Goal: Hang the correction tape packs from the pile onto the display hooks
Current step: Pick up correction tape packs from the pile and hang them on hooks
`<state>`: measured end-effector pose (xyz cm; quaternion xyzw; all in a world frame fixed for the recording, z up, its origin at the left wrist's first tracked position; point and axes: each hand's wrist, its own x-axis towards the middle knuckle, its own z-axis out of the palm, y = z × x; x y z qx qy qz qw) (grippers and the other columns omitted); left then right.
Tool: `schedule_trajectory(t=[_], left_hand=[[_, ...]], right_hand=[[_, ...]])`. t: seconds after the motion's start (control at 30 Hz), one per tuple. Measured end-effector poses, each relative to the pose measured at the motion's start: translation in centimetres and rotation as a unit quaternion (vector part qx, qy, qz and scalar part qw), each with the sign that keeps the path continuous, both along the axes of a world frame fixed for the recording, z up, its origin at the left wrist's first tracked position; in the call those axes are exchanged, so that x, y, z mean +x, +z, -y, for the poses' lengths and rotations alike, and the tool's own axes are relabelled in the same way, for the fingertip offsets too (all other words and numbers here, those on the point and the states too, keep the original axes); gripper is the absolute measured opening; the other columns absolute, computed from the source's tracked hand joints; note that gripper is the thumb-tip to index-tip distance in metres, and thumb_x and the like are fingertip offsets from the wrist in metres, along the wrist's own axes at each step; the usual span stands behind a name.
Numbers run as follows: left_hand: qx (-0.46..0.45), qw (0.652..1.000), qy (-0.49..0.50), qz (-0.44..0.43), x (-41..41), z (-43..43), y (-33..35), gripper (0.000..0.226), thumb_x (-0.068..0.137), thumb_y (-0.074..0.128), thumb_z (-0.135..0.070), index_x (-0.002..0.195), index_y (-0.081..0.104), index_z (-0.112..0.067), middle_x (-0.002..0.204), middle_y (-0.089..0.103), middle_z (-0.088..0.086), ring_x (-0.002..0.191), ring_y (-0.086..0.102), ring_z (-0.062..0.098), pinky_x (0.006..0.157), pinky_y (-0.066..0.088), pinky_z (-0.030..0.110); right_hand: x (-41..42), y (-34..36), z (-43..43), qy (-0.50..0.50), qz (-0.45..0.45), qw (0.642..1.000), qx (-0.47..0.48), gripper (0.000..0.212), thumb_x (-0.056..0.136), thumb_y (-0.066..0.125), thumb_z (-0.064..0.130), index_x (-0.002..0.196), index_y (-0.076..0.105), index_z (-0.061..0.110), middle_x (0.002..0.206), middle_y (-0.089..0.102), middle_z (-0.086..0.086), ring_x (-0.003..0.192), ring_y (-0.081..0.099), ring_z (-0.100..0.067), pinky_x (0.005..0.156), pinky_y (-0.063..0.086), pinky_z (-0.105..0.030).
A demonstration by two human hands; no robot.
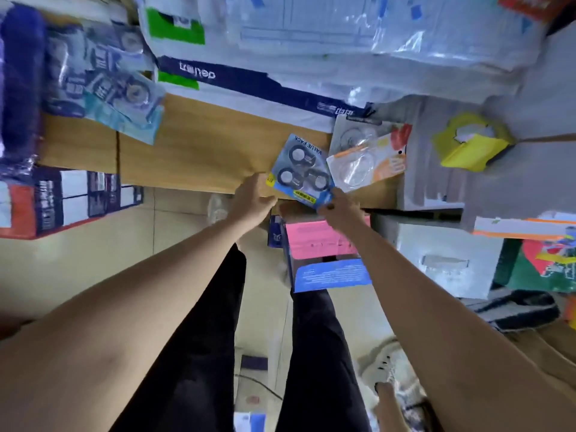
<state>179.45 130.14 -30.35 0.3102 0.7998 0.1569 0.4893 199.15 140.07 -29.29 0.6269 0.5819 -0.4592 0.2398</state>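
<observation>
A blue correction tape pack (300,169) marked "VALUE PACK" holds three round tapes and lies over the edge of a brown cardboard box (202,148). My right hand (341,208) pinches its near corner. My left hand (252,196) is at the pack's left edge, against the box rim, fingers bent; whether it grips anything is unclear. More blue packs (118,85) lie in a heap at the upper left. No display hooks are in view.
Two clear-blister packs with orange and red print (367,160) lie just right of the blue pack. A pink-topped box (314,238) and a blue sheet (330,275) sit below my hands. A white box (442,257), a yellow packet (470,145) and wrapped stock (311,32) crowd around.
</observation>
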Motion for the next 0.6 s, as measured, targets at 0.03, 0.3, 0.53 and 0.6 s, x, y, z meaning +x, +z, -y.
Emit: schedule_trajectory(t=[0.03, 0.3, 0.53, 0.6], left_hand=[[0.009, 1.0, -0.011, -0.016, 0.6, -0.6, -0.9, 0.053, 0.084, 0.075, -0.022, 0.132, 0.055, -0.011, 0.131, 0.06, 0.009, 0.123, 0.053, 0.027, 0.099, 0.041, 0.036], [-0.018, 0.988, 0.15, 0.036, 4.3, -2.1, -2.6, 0.064, 0.076, 0.08, -0.009, 0.131, 0.046, -0.008, 0.116, 0.042, 0.002, 0.101, 0.055, 0.015, 0.064, 0.041, 0.004], [-0.066, 0.949, 0.298, 0.084, 1.5, 1.0, -3.3, 0.09, 0.052, 0.073, -0.059, 0.128, 0.062, -0.013, 0.117, 0.069, 0.007, 0.108, 0.067, 0.029, 0.081, 0.052, 0.038], [-0.078, 0.939, 0.318, 0.104, 1.2, 1.9, -2.2, 0.079, 0.064, 0.079, -0.051, 0.13, 0.061, -0.012, 0.117, 0.07, 0.008, 0.102, 0.069, 0.026, 0.086, 0.055, 0.042]], right_hand=[[-0.3, -0.9, 0.3, 0.026, 0.017, 1.0, 0.0, 0.068, 0.083, 0.064, 0.036, 0.144, 0.037, 0.026, 0.123, 0.054, -0.014, 0.118, 0.05, -0.038, 0.096, 0.048, -0.05], [-1.5, -1.9, 1.1, -0.007, -0.037, 0.999, 0.0, 0.071, 0.082, 0.066, 0.038, 0.147, 0.037, 0.032, 0.149, 0.033, -0.005, 0.134, 0.029, -0.033, 0.11, 0.03, -0.046], [-2.3, -0.6, -0.2, -0.314, -0.203, 0.925, -0.073, 0.045, 0.081, 0.076, 0.023, 0.124, 0.065, 0.022, 0.128, 0.057, 0.002, 0.118, 0.052, -0.017, 0.094, 0.042, -0.035], [-2.1, -0.3, -0.2, -0.342, -0.21, 0.916, -0.02, 0.036, 0.082, 0.074, 0.009, 0.115, 0.067, 0.021, 0.113, 0.061, -0.002, 0.103, 0.058, -0.02, 0.08, 0.051, -0.032]])
